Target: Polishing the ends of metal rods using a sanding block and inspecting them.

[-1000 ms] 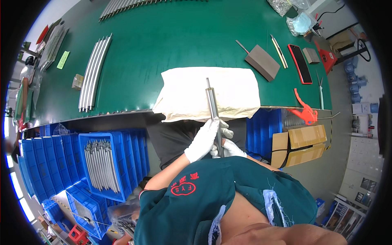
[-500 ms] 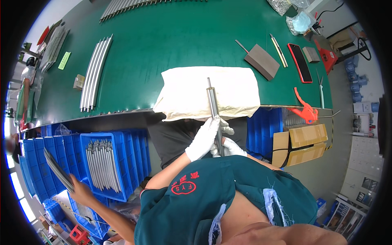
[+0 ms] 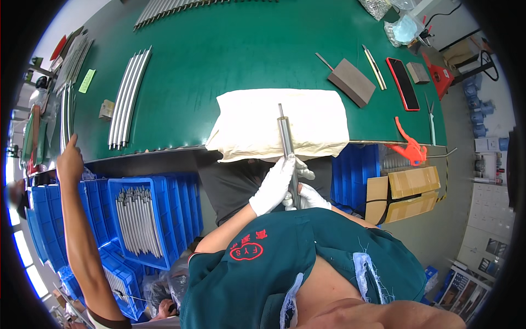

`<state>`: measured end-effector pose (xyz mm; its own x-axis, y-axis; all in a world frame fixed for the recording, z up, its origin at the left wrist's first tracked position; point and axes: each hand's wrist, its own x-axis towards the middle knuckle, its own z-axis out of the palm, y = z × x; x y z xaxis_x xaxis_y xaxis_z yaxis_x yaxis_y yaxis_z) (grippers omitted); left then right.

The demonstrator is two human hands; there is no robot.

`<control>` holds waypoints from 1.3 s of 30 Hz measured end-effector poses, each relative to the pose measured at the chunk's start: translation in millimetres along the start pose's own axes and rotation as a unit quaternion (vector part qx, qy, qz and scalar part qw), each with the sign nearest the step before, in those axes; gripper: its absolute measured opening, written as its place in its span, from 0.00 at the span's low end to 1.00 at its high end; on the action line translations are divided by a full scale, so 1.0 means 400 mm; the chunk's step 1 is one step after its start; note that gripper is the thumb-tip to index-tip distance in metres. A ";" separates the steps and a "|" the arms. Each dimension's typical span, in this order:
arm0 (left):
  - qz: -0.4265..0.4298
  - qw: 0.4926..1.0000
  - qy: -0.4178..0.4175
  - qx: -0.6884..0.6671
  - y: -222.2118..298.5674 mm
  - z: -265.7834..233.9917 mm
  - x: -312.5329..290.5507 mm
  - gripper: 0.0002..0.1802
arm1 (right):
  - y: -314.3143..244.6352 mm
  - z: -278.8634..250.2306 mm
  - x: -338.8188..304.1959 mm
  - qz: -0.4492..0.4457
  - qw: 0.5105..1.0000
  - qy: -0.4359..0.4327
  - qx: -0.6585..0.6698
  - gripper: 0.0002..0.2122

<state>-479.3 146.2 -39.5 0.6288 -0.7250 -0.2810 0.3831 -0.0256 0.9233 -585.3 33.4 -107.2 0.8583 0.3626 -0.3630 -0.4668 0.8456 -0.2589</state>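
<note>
A polished steel shaft point(image 3: 285, 134) with a thin stepped tip points away from me, its far part over a folded cream cloth point(image 3: 235, 118) at the table's front edge. My left hand point(image 3: 275, 185), in a white glove, is closed round the shaft near its middle. Lower down, close to my body, my right hand point(image 3: 312, 198), also white-gloved, grips the shaft's near part. The shaft's near end and some of my right fingers are hidden behind the shaft and left hand.
On the green table point(image 3: 181, 71) lie several steel rods point(image 3: 130, 98), a brown block point(image 3: 352, 82), a cutter knife point(image 3: 374, 67), a red-edged phone point(image 3: 402, 84) and an orange air gun point(image 3: 410, 149). Below stands a blue crate point(image 3: 165, 219) of rods. A co-worker's hand point(image 3: 70, 163) holds rods at left.
The co-worker's arm has swung up from the crates to the table's left end, bringing a bundle of rods. My hands and the shaft are practically where they were.
</note>
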 end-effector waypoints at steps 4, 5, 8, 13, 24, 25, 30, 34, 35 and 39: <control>-0.047 0.997 -0.001 -0.067 -0.036 -0.004 0.010 0.22 | 0.002 -0.009 0.002 0.017 0.999 -0.013 0.034 0.20; -0.052 0.997 0.002 -0.064 -0.042 -0.005 0.012 0.23 | 0.004 -0.017 0.003 0.017 0.999 -0.013 0.034 0.20; -0.064 0.997 0.007 -0.046 -0.044 -0.005 0.013 0.24 | 0.010 -0.039 0.005 0.033 0.999 -0.001 0.042 0.20; -0.062 0.996 -0.001 -0.060 -0.021 0.001 0.008 0.23 | 0.007 -0.001 -0.002 0.002 1.000 -0.005 0.030 0.19; -0.039 0.993 -0.011 -0.111 -0.018 0.006 0.008 0.21 | 0.009 -0.018 0.004 0.016 0.999 0.033 0.022 0.20; -0.045 0.995 -0.006 -0.092 -0.020 0.004 0.010 0.21 | 0.010 -0.018 0.005 0.022 0.998 0.046 0.030 0.20; -0.027 0.998 0.014 -0.063 -0.044 0.001 0.015 0.20 | 0.002 0.023 -0.001 -0.013 1.000 0.024 0.004 0.20; -0.037 0.995 -0.010 -0.088 -0.011 0.010 0.011 0.21 | -0.003 0.029 -0.001 -0.005 1.000 0.023 0.010 0.20; -0.050 0.992 -0.004 -0.112 -0.009 0.012 0.011 0.19 | -0.003 0.029 0.001 -0.006 1.000 0.023 0.010 0.20; -0.021 0.996 0.014 -0.090 -0.025 0.016 0.020 0.18 | 0.005 -0.046 0.025 0.020 0.997 -0.072 0.017 0.18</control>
<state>-482.4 136.0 -49.1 0.6264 -0.7070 -0.3284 0.5233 0.0692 0.8493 -581.6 31.6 -127.9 0.8620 0.4467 -0.2397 -0.4958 0.8415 -0.2149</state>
